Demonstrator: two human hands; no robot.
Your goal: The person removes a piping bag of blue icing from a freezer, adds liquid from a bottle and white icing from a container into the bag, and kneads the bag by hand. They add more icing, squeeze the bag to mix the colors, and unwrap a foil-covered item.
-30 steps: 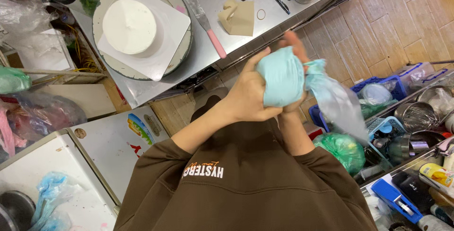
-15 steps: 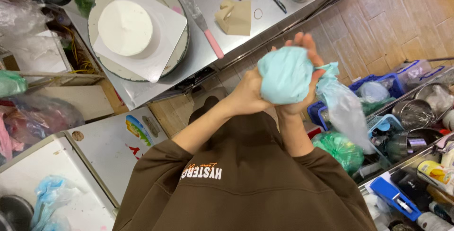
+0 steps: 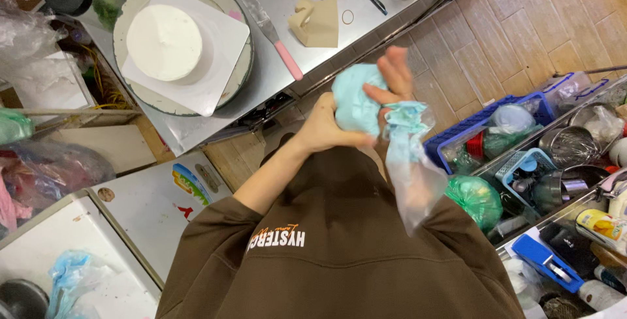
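Both hands meet in front of the chest around a piping bag (image 3: pixel 358 100) swollen with pale blue cream. The left hand (image 3: pixel 326 129) cups the bulge from the side; the right hand (image 3: pixel 394 82) presses on it from the other side, fingers spread upward. The bag's clear, empty end (image 3: pixel 413 175) hangs down over the brown sweatshirt (image 3: pixel 339 254). On the steel tabletop (image 3: pixel 281 31) a white cake (image 3: pixel 163 41) sits on a turntable (image 3: pixel 238 64), with a pink-handled spatula (image 3: pixel 274 35) just beside it.

Open wooden floor (image 3: pixel 522 25) ahead of hands – steel table (image 3: pixel 366 38) left, cluttered crates (image 3: pixel 516 143) right
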